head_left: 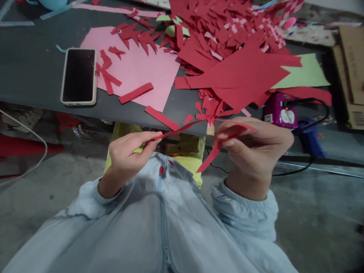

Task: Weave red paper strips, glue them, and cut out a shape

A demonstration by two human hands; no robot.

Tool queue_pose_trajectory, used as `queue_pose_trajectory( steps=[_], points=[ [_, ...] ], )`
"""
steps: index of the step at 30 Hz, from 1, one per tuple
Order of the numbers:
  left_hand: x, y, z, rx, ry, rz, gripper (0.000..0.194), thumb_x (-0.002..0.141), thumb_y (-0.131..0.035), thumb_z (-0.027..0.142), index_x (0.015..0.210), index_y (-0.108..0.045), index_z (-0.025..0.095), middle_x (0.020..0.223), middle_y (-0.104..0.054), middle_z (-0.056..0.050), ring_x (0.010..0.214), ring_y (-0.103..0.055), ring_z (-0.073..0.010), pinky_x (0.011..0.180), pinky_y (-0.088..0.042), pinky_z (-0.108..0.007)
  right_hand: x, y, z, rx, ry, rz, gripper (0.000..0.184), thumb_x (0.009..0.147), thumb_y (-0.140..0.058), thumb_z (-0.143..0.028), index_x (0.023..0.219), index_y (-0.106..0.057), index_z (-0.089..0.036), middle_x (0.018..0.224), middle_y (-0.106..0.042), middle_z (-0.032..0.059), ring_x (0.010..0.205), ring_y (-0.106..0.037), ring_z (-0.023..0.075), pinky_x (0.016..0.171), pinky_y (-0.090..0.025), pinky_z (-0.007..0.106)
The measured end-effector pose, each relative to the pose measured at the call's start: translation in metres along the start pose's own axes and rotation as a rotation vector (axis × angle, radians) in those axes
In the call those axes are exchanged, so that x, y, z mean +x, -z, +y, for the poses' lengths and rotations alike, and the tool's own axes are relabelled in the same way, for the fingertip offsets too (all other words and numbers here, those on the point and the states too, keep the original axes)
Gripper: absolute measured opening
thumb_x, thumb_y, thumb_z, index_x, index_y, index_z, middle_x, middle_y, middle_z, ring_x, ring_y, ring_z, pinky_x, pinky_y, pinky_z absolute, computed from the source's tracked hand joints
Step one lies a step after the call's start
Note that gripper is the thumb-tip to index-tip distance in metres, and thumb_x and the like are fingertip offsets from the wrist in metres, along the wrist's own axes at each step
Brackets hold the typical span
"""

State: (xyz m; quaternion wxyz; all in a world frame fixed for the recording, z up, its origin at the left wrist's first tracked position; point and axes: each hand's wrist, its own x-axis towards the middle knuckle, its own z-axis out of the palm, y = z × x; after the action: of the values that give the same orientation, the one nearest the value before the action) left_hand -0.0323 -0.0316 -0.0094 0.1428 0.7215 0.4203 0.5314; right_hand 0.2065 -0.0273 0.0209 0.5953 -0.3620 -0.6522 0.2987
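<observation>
Between my two hands, just in front of the table edge, stretches a red paper strip [186, 128]. My left hand [132, 151] pinches one end between thumb and forefinger. At the other side my right hand [250, 151] is closed on the strip, which loops over the fingers, with a tail hanging down below the thumb. Close beyond my left hand, a short red strip [162, 118] lies at the table's edge. Another red strip [136, 93] rests partly on a pink paper sheet [136, 72]. Red scraps [210, 106] are bunched beyond my right hand.
A phone [79, 76] lies left of the pink sheet on the dark table [28, 72]. Red sheets [241, 76] and a large heap of red cut pieces [227, 22] cover the back right. A purple box [280, 110], a blue glue gun [311, 138] and cardboard [351, 72] stand right.
</observation>
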Motion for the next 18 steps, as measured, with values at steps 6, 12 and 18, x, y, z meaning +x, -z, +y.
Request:
queue_pose_trajectory(
  steps=[6,12,18],
  points=[
    [-0.001,0.000,-0.003,-0.005,-0.012,0.010,0.028,0.079,-0.077,0.011,0.099,-0.075,0.030,0.089,-0.080,0.003,0.072,-0.076,-0.0149,0.068,-0.066,-0.027,0.006,0.004,-0.004,-0.015,0.028,-0.171,0.009,0.075,-0.076,-0.013,0.077,-0.078,-0.022,0.065,-0.074,0.0014,0.053,-0.064,0.0148,0.047,-0.050,0.026],
    [-0.001,0.003,-0.005,0.015,0.003,0.011,0.025,0.080,-0.076,0.012,0.098,-0.075,0.029,0.091,-0.080,0.003,0.074,-0.076,-0.0132,0.071,-0.066,-0.025,0.013,0.007,-0.011,-0.013,-0.001,-0.299,0.008,0.077,-0.075,-0.015,0.072,-0.075,-0.021,0.059,-0.070,0.0009,0.049,-0.062,0.0144,0.044,-0.049,0.025],
    [0.000,0.004,-0.007,0.042,0.011,0.022,0.021,0.079,-0.076,0.014,0.095,-0.076,0.028,0.088,-0.080,0.003,0.068,-0.075,-0.0128,0.065,-0.064,-0.023,0.011,0.013,-0.013,-0.001,-0.030,-0.358,0.009,0.075,-0.074,-0.010,0.077,-0.075,-0.019,0.064,-0.071,0.0012,0.052,-0.063,0.0134,0.047,-0.050,0.023]
  ],
)
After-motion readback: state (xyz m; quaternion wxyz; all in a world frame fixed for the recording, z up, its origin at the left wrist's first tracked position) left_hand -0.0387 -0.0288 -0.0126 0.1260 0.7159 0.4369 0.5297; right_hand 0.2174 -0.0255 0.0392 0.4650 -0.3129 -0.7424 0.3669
